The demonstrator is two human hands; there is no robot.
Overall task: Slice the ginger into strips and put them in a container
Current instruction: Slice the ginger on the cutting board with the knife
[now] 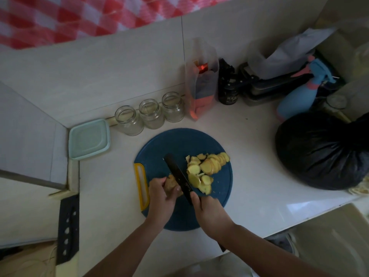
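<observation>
A round blue cutting board (pixel 179 142) with a yellow handle lies on the white counter. A heap of pale yellow ginger slices (pixel 205 168) covers its right half. My left hand (pixel 162 198) grips an uncut piece of ginger (pixel 172 182) on the board's left side. My right hand (pixel 209 214) holds the handle of a black knife (pixel 178 174), whose blade lies against the ginger piece, just left of the slices. A square container with a pale green lid (pixel 88 139) stands at the back left corner, closed.
Three open glass jars (pixel 150 114) line the wall behind the board. A clear bag (pixel 200 80), a dark bottle (pixel 227 86), a blue spray bottle (pixel 299 90) and a tied black bag (pixel 323 150) crowd the right. A black knife holder (pixel 66 230) sits at left.
</observation>
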